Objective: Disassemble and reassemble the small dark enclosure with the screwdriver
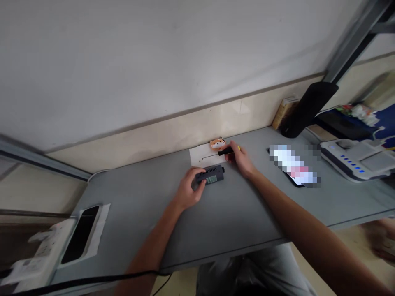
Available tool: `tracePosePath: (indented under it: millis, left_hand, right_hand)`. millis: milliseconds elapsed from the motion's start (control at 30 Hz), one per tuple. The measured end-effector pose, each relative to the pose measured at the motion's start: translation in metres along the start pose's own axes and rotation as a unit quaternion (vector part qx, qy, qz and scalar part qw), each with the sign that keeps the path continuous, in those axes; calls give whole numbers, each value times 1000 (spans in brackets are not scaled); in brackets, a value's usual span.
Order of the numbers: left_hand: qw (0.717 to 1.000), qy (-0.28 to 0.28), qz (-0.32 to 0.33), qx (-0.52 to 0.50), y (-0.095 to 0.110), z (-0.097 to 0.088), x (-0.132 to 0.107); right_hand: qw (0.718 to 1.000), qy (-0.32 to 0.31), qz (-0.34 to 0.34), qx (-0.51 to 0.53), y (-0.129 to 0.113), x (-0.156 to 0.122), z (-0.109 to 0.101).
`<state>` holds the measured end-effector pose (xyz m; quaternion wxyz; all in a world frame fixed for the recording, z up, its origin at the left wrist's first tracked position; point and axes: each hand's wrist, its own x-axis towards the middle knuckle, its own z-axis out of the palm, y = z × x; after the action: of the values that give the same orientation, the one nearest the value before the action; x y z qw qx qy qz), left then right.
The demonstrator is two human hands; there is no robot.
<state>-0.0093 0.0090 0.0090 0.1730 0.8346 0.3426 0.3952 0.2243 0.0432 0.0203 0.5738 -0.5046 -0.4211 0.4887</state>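
Observation:
A small dark grey box-shaped device [212,174] with a pale label lies on the grey desk [234,213]. My left hand [190,190] is closed around its left end. My right hand [240,158] is closed on a black-handled tool with a yellow tip [226,151], held just behind the device. Behind them, a white sheet [200,156] lies against the wall with an orange animal-shaped figure [217,144] at its far edge.
A phone [294,166] lies to the right, beyond it a white machine with blue lights [352,160] and a black lamp-like object [305,109]. At the left, a dark phone [80,233] rests on white paper beside a power strip [46,246]. A black cable [80,280] crosses the front edge.

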Motion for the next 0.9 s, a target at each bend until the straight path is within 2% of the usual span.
tracePosePath:
  millis: [133,267,433,567,633,767,900]
  left_hand:
    - [983,2,-133,-129,-4,17,-3]
    - [975,-10,-180,-127,-5,25,-2]
    - [988,-3,-152,-30,-6,17,2]
    - [991,-108,-77,-5,1,6,2]
    - [988,-144,-61,15,5,2,1]
    - [991,-116,-53,29,7,3,-1]
    - [996,-85,-33,25,3,4,1]
  right_hand:
    - [997,35,-1,74,0,4,-4]
    - [992,57,5,110,-1,5,-4]
    - [991,69,14,115,-2,6,-3]
    - [987,81,23,137,-3,8,-4]
    - [985,86,25,146,-4,8,-5]
    - [985,88,21,146,-5,9,-9]
    - [980,115,6,159,-12,9,-15]
